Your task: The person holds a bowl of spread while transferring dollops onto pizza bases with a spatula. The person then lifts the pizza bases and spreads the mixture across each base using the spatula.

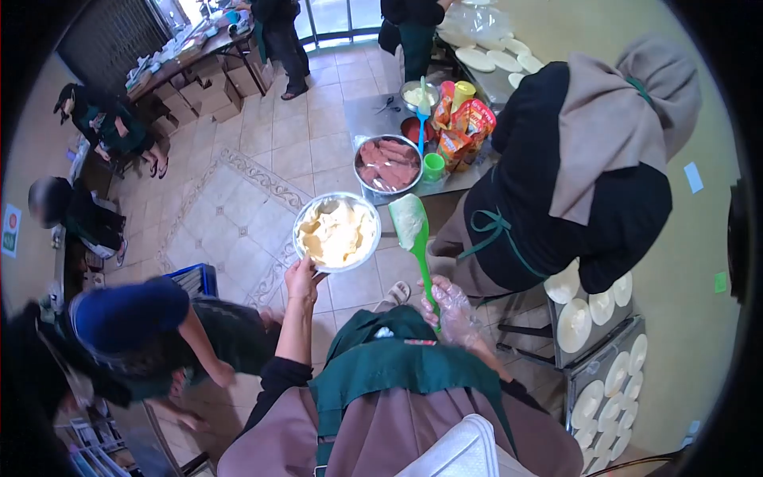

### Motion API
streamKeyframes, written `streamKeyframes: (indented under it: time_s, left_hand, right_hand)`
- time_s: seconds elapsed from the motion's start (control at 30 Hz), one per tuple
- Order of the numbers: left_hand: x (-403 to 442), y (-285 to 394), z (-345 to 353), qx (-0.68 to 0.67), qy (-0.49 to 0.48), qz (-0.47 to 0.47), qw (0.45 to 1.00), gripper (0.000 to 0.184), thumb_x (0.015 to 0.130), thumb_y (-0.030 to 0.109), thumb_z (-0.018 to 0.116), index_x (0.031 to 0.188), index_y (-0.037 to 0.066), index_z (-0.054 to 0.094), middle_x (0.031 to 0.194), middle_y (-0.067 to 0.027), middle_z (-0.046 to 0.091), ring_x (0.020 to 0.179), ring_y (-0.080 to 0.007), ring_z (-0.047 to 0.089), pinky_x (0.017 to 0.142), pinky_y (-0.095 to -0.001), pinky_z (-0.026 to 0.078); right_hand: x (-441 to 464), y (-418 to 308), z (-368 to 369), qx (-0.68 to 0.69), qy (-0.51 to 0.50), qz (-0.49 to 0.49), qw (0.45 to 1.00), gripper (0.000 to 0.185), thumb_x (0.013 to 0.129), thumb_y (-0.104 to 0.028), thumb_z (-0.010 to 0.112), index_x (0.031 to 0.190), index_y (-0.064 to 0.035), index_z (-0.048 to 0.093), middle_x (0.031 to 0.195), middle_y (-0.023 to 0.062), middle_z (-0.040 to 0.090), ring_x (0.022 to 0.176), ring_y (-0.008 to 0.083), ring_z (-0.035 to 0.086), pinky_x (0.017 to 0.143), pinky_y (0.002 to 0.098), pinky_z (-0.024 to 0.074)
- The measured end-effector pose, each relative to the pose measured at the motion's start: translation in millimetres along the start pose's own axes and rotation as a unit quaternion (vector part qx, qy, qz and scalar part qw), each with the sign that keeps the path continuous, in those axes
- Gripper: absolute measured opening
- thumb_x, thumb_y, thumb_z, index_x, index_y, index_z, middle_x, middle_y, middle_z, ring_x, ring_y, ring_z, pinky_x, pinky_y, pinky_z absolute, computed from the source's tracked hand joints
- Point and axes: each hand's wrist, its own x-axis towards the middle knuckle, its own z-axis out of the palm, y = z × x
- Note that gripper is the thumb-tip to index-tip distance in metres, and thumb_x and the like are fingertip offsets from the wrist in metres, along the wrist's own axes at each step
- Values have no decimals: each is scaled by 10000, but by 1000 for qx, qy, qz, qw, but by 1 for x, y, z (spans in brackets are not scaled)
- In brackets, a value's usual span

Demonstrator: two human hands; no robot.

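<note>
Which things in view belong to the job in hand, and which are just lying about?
Belong to the job:
metal bowl of pale creamy food, held by the left hand
green spatula, pale paste on its blade, in the gloved right hand

Seemingly just lying about:
scissors
cardboard boxes
blue crate

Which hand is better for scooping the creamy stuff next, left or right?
Probably the right hand: it holds the green spatula, with pale stuff on its head. The left hand is busy holding the bowl.
</note>
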Motion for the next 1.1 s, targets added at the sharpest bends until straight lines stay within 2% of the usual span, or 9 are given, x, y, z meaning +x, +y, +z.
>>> streamKeyframes:
  time_s: [0.07,0.13,0.2,0.27,0.4,0.6,0.77,0.97,1.1]
  left_hand:
    - [28,10,8,-60,-3,18,998,136,842,135,565,835,0,558,755,-64,587,605,-163,599,625,-376,585]
    - [59,22,19,-60,28,-4,998,155,845,150,588,768,36,517,684,-28,509,584,-154,558,610,-387,561]
    - [86,32,22,-53,45,22,997,181,845,156,588,736,44,495,657,-28,478,554,-154,525,614,-417,560]
    - [115,43,33,-58,35,19,998,177,843,148,583,736,39,495,652,-32,477,544,-155,516,631,-433,561]
    - [172,75,63,-59,46,12,997,150,838,122,555,737,28,497,638,-36,475,542,-163,524,662,-456,570]
    - [306,112,124,-36,11,-10,999,128,833,123,541,780,10,510,650,-49,502,562,-176,561,638,-450,585]
    - [424,124,199,4,-14,-33,999,147,828,127,572,790,-2,513,670,-57,511,571,-177,563,591,-447,584]
    - [563,75,278,69,-50,-55,995,131,778,89,597,758,-12,515,697,-68,503,576,-187,548,567,-431,590]
    - [598,45,322,101,-69,-64,990,122,771,86,588,730,0,512,674,-57,486,577,-182,535,563,-429,586]
  right_hand:
    - [21,-5,-2,-8,18,20,1000,235,954,-207,439,1097,-34,509,709,24,473,546,74,421,441,185,319]
    - [60,-19,-5,-16,-35,0,999,240,950,-213,451,1096,-32,510,679,27,473,526,75,425,423,184,316]
    - [86,-44,9,-11,-36,12,999,202,949,-205,456,1072,-56,516,657,13,463,501,69,397,424,187,311]
    - [111,-51,5,-37,-24,7,999,238,946,-252,453,1063,-49,490,660,10,435,484,77,383,430,202,325]
    - [146,-76,14,-13,-6,-21,1000,237,940,-243,462,1060,-42,493,642,12,435,479,81,384,423,201,315]
    - [197,-91,1,-20,101,-96,990,242,939,-191,453,1081,-9,523,640,39,480,473,84,405,423,206,332]
    - [235,-100,40,10,245,-158,956,249,935,-228,469,1054,-18,529,617,33,461,458,87,388,405,228,316]
    - [288,-85,46,117,323,-171,923,288,918,-266,520,1061,-16,527,609,43,456,458,103,384,410,231,305]
    - [301,-79,62,130,369,-185,902,308,912,-277,538,1064,-10,525,608,47,462,466,105,390,412,230,304]
